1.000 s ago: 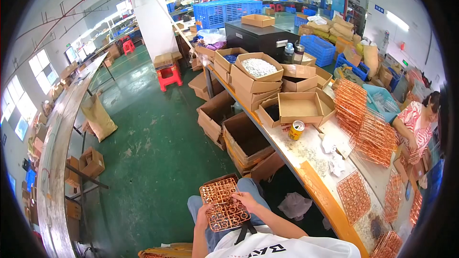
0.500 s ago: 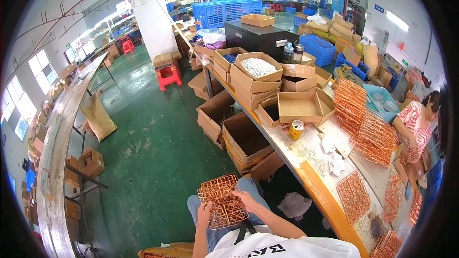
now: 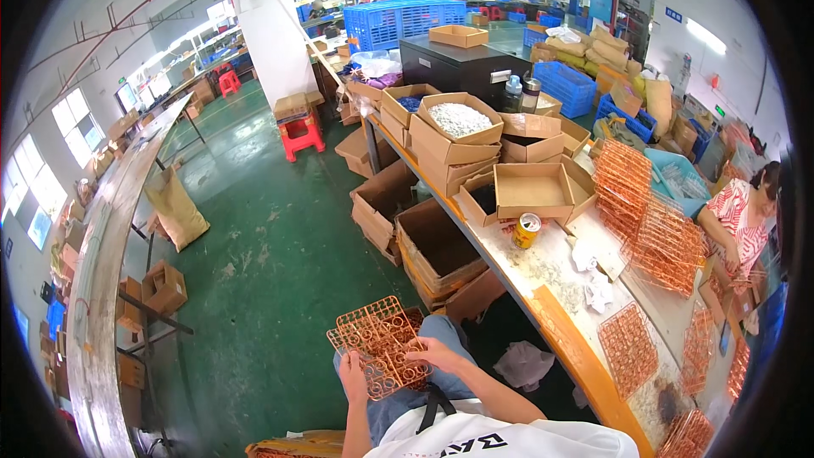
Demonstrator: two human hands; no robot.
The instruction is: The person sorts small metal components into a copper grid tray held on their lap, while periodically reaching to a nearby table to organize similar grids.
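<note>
Near the bottom edge of the head view, the person holds a copper wire grid rack (image 3: 379, 346) over their lap, above the jeans. The left hand (image 3: 354, 376) grips its near left corner, fingers curled shut around the wire. The right hand (image 3: 431, 354) closes on the rack's right side, thumb and fingers pinching through the rings. The rack is tilted, its far corner pointing up and away from the body.

To the right runs a long surface (image 3: 563, 329) with an orange front edge, stretching from near right to far centre. On it, a small yellow can (image 3: 526, 230) stands just beside an open, shallow cardboard box (image 3: 532, 189). Farther along sits a carton filled with small white parts (image 3: 458, 121). A stack of similar copper racks (image 3: 648, 220) lies on the surface to the right, and a single flat rack (image 3: 628, 348) rests nearer. Another person in a red-and-white patterned top (image 3: 736, 219) sits at the far right side of the surface.

Beneath the surface, open empty cartons (image 3: 437, 246) stand on the green floor (image 3: 263, 271). A red stool (image 3: 301, 134) stands far left of centre.
</note>
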